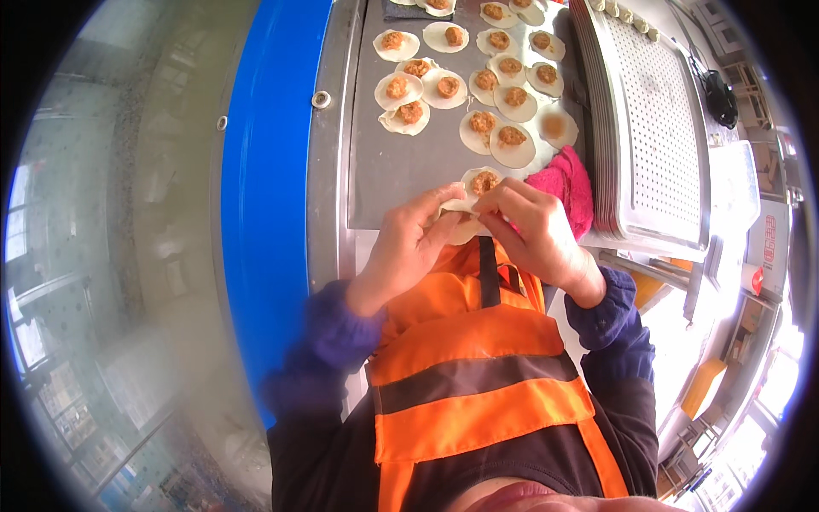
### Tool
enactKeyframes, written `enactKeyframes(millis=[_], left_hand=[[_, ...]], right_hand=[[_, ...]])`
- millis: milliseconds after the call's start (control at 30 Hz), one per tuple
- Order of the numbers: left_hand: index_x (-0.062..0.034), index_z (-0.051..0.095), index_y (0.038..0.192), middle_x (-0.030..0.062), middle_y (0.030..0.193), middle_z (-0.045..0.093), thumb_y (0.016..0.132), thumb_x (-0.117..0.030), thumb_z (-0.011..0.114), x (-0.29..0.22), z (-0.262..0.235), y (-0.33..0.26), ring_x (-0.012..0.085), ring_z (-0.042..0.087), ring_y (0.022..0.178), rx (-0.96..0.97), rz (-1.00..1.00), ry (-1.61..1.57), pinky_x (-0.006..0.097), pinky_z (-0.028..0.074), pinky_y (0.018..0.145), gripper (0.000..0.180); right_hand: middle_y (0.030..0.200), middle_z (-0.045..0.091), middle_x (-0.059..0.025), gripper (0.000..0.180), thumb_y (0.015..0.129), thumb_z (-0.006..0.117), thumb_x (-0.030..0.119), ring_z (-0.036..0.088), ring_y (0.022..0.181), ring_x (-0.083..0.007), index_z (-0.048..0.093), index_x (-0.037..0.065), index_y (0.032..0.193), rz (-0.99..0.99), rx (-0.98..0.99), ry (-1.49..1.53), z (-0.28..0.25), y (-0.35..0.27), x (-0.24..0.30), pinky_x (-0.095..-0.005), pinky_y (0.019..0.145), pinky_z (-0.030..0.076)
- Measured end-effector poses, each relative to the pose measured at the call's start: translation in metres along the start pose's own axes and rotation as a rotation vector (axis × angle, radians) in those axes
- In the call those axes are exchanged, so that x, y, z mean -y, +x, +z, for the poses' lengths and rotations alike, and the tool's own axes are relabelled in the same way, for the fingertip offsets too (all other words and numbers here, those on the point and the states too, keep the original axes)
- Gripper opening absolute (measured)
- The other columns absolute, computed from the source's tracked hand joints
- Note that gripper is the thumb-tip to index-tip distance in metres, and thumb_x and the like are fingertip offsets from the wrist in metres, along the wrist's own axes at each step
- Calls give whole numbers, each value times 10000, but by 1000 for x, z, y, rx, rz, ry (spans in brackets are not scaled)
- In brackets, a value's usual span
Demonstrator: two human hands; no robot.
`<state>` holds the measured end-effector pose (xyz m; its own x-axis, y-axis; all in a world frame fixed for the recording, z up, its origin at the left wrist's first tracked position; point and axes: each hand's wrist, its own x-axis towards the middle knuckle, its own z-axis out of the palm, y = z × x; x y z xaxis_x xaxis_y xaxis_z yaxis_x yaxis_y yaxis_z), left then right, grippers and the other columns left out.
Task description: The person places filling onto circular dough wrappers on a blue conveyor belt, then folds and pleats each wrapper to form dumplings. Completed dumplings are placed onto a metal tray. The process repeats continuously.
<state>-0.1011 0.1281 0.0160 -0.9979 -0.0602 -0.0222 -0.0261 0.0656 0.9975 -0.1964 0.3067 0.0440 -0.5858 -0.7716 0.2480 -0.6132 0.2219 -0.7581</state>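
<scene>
Near the frame's middle, the left grip (411, 241) and right grip (539, 232) pinch a dough wrapper (464, 229) between their fingertips.

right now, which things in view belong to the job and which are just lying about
Seemingly in use:
dough round pinched between left hand and right hand
filled rounds on metal table
probably perforated trays, with pale pieces at the far edge

Seemingly lying about:
crumpled red cloth beside the trays
black object right of them, unclear
</scene>
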Motion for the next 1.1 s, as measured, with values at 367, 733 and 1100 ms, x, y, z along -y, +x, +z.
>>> enactKeyframes(millis=[367,733,1100], left_hand=[[-3,535,1255,171,1105,640,944,-18,539,-3,0,3,294,642,1030,66,72,358,321,497,879,312],[36,549,1232,133,1075,651,948,22,512,-1,-6,-2,178,651,1016,8,14,201,286,526,861,286],[47,545,1244,163,1099,637,939,47,512,3,-1,0,194,652,972,-39,-79,-171,301,531,850,307]], right_hand=[[767,551,-155,127,794,614,-55,578,697,-343,557,-7,898,9,12,34,10,4,11,-404,602,474],[730,518,-143,167,780,606,-68,558,664,-327,548,3,919,-110,-18,-61,7,2,7,-398,578,461],[729,517,-128,222,752,607,-74,556,644,-312,538,2,949,-103,-71,-57,12,2,10,-398,557,459]])
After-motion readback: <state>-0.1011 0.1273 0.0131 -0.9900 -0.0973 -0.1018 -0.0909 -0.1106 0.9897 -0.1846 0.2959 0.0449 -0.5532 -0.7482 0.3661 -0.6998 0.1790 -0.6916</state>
